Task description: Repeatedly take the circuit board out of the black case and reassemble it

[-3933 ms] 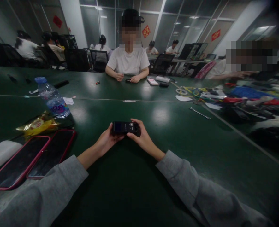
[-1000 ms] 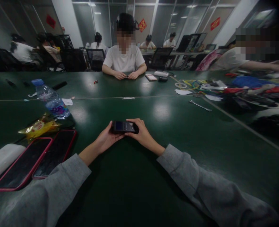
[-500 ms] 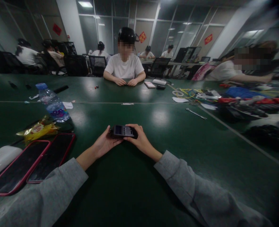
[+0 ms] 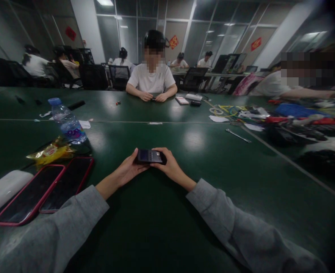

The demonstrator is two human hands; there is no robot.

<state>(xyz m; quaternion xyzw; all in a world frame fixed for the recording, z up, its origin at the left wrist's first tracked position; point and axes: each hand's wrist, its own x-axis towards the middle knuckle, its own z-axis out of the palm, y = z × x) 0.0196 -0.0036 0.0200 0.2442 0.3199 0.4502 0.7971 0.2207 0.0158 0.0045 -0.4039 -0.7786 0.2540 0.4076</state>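
A small black handheld device [image 4: 151, 156] with a dark screen on its left half and small buttons on its right half is held just above the green table [image 4: 156, 227]. My left hand [image 4: 124, 170] is closed on its left end, thumb at the edge and fingers underneath. At the other end, my right hand [image 4: 171, 167] grips the device, its thumb along the near side and its fingers over the far side. The palms and fingers hide both ends and the underside.
To the left lie two red-edged phones [image 4: 31, 195], a white power bank [image 4: 7, 187], a yellow snack packet [image 4: 50, 152] and a tilted water bottle [image 4: 69, 123]. A wrench [image 4: 238, 135] and tangled cables [image 4: 227, 110] are on the right. Across sits a person [image 4: 152, 79].
The whole view has shifted slightly. Both hands keep their hold on the device, and my left thumb now covers more of its left end.
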